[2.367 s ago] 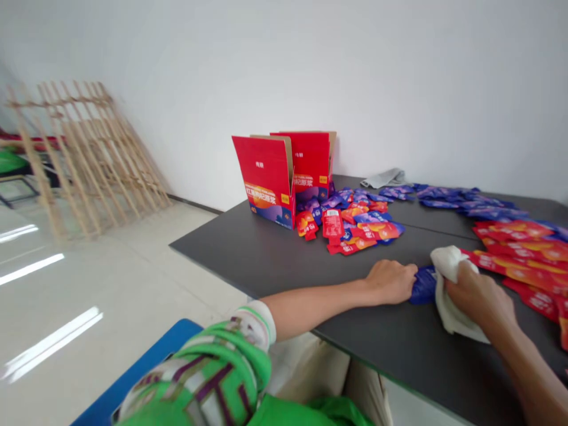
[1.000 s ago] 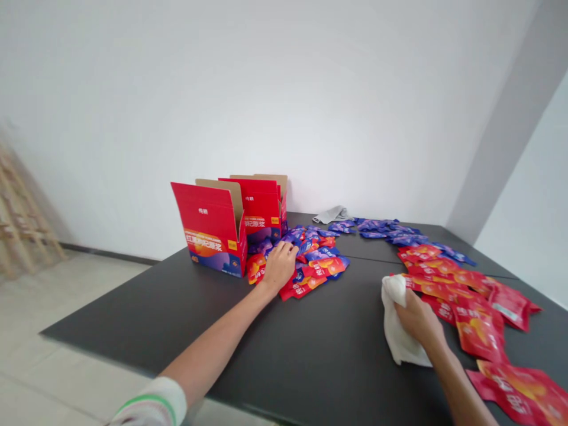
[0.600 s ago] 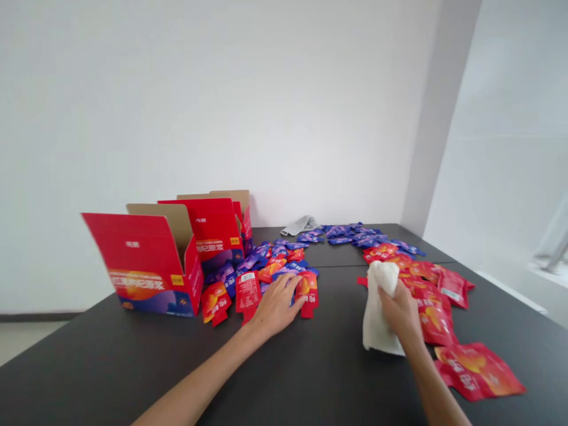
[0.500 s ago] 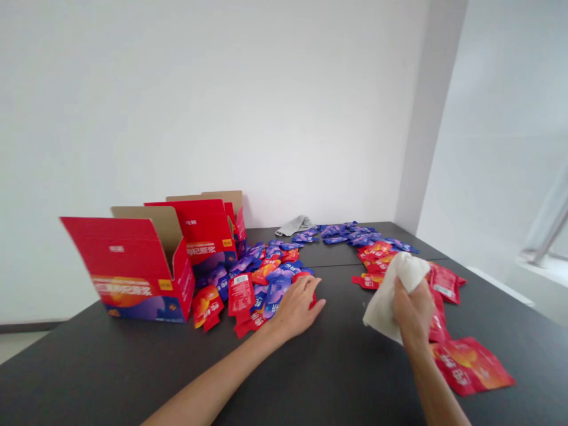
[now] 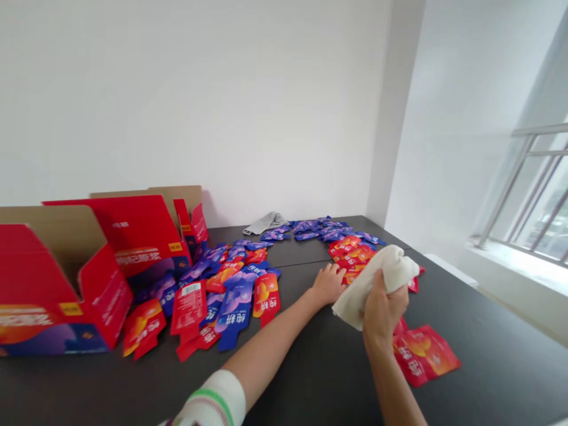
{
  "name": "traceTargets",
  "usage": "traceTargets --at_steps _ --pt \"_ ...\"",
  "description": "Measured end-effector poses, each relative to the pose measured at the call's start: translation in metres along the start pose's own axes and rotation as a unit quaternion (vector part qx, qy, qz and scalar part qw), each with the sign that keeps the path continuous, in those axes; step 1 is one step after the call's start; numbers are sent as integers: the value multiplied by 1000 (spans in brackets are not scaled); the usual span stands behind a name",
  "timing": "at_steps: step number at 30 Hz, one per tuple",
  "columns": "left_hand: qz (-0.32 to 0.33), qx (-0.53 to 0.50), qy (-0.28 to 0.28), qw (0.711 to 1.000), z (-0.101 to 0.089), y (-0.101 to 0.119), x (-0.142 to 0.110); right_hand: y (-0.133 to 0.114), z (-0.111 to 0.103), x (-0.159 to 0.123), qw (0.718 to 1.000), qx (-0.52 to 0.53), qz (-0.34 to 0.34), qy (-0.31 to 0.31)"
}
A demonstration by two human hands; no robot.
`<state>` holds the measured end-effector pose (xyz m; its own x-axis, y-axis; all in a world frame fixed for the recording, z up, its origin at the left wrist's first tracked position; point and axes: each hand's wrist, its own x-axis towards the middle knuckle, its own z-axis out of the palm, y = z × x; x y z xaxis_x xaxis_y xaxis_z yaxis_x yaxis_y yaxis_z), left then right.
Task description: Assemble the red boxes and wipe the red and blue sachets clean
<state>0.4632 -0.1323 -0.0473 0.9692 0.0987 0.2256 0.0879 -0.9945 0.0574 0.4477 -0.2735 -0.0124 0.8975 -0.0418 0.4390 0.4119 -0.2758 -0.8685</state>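
My right hand [image 5: 384, 305] is closed around a bunched white cloth [image 5: 370, 287], raised a little over the dark table. Just to its left, my left hand [image 5: 329, 285] reaches forward with curled fingers closed at the left edge of a red pouch [image 5: 350, 273] in the right-hand pile. The cloth partly hides that pile. Under my right forearm's right side lies another flat red pouch [image 5: 426, 353] with an orange print. On the left, a heap mixes red pouches [image 5: 267, 294] and blue-purple pouches [image 5: 235, 310].
Open red cartons [image 5: 100, 290] stand in a row along the left, flaps up. A grey cloth [image 5: 267, 222] lies at the back of the black table [image 5: 293, 367]. Blue pouches [image 5: 319, 228] are spread near the far edge. A window with a railing [image 5: 532, 145] is at right.
My left hand has moved from the left heap across to the red pouches on the right. The right hand still grips the white cloth. The view has turned rightward.
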Motion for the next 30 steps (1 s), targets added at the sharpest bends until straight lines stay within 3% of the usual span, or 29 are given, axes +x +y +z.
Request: traceTargets --at_steps 3,8,10,13,16,18,22,27,30 --pt "-9 8 10 1000 -6 2 0 -7 1 -1 995 72 15 74" --pt "-27 12 20 999 -30 -3 -29 -6 3 1 996 71 11 55" --pt "-49 7 30 998 -41 -9 -53 -2 7 0 998 57 -2 -9" --pt "-99 -101 7 990 -51 -19 -98 -1 17 -11 978 -22 -49 -200" --pt "-116 -286 -60 949 -52 -25 -139 -8 27 -32 900 -149 -159 -379" --pt "-131 -364 -81 919 -48 -26 -159 -14 30 -45 847 -230 -220 -425" --pt "-166 -376 -64 909 -40 -24 -173 -22 30 -60 827 -362 -194 -385" --pt "-175 -350 -50 919 -41 -20 -171 -24 28 -65 802 -325 -250 -434" --pt "-175 -346 -42 921 -47 -17 -175 -18 28 -55 829 -365 -183 -381"
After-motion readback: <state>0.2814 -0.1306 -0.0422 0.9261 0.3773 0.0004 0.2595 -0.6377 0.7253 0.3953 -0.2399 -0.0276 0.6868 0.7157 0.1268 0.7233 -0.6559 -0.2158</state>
